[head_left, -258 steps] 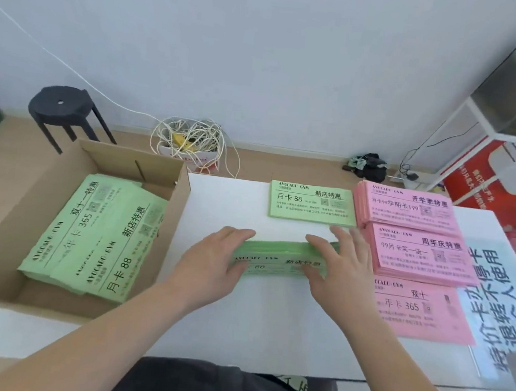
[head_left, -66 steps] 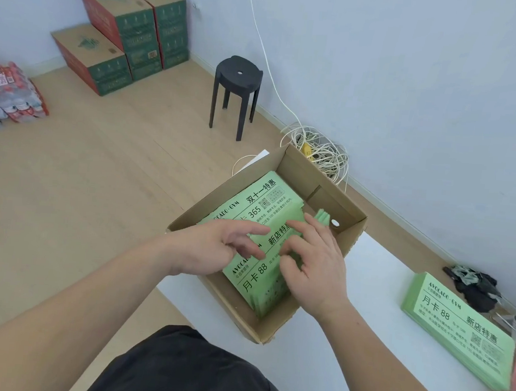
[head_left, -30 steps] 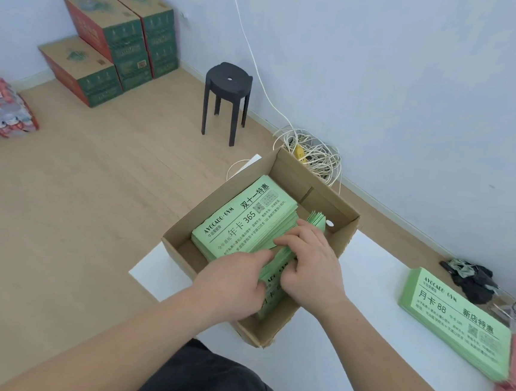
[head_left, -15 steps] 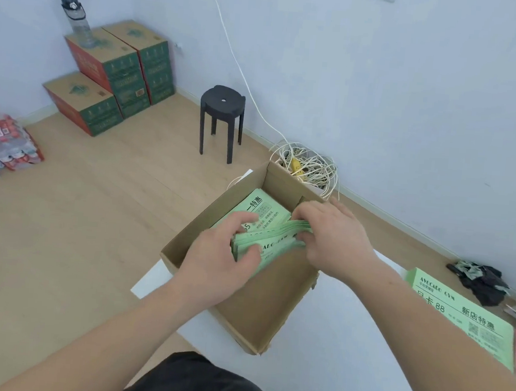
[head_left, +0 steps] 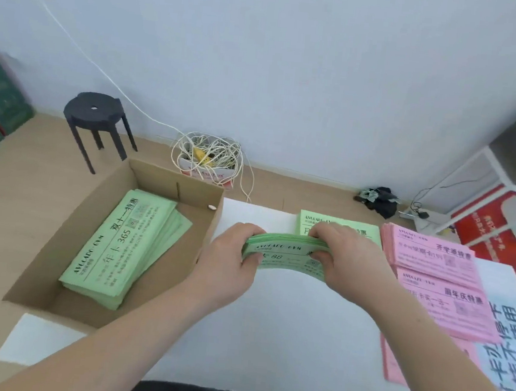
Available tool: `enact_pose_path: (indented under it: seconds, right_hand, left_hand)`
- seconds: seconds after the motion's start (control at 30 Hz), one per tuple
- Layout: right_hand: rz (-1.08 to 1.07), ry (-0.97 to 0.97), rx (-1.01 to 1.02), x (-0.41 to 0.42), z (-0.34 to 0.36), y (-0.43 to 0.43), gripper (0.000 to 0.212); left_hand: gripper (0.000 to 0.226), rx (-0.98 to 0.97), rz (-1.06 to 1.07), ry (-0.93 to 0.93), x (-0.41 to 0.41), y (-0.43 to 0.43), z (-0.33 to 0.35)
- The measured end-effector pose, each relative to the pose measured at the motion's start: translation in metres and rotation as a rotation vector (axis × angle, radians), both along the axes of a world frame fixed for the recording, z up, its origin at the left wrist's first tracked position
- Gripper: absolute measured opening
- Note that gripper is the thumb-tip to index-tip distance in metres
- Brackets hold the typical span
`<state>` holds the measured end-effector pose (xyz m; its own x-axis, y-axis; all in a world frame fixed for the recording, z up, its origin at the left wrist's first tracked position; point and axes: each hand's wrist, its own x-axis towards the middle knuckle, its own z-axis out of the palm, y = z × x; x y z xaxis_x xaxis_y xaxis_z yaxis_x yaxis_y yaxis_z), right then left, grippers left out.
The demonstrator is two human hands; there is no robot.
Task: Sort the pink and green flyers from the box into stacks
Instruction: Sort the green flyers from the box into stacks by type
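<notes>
Your left hand [head_left: 229, 264] and right hand [head_left: 348, 256] each have their fingers [head_left: 325, 231] curled round one end of a thick bundle of green flyers [head_left: 282, 253]. You hold it in the air above the tabletop [head_left: 286, 322], just in front of the green stack [head_left: 364, 231] and between the box [head_left: 164, 178] and the pink stacks [head_left: 432, 257]. The bundle bows upward in the middle. Squeeze the ends any harder and, as I judge it, sheets could fan out and slip loose onto the pink piles. Set it down askew and the green stack may lean toward the pink one just beside it. More green flyers [head_left: 121, 245] lie in the box, which seems to sit at the tabletop's left edge, so a knock from your forearm could shift it. The tabletop is white and looks smooth, so paper will likely slide. Beyond it are a wood floor, a black stool [head_left: 96, 115] and a tangle of cord [head_left: 210, 160] against a pale wall
</notes>
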<state>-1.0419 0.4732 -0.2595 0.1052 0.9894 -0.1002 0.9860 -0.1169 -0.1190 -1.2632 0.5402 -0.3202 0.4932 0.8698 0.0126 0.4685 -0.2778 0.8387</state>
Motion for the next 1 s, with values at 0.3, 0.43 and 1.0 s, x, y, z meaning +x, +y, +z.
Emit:
enact_pose_path:
  seconds: [0.3, 0.43, 1.0]
  right_hand:
    - [-0.215, 0.058, 0.102, 0.029, -0.085, -0.062, 0.025]
    - [-0.414, 0.158, 0.171, 0.039, -0.097, -0.074, 0.050]
    - [-0.745, 0.846, 0.211, 0.039, -0.103, -0.079, 0.060]
  left_hand:
    - [0.025, -0.193, -0.141, 0.108, 0.043, -0.024, -0.058]
    - [0.028, -0.143, -0.116, 0.167, 0.041, -0.020, -0.064]
    - [0.025, -0.287, -0.010, 0.187, 0.054, -0.025, -0.068]
